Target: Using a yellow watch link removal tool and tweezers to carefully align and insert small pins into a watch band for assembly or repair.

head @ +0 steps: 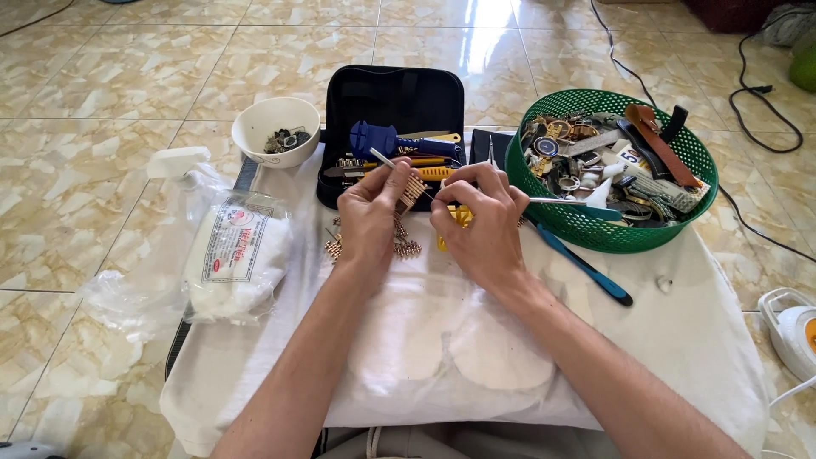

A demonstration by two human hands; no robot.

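Between the two hands, a gold watch band piece [411,192] is pinched by the left hand [368,217]; the right hand [480,223] grips a thin metal tool [393,166] whose point meets it; steady pressure seems wise, since loose links [406,248] lie just below.
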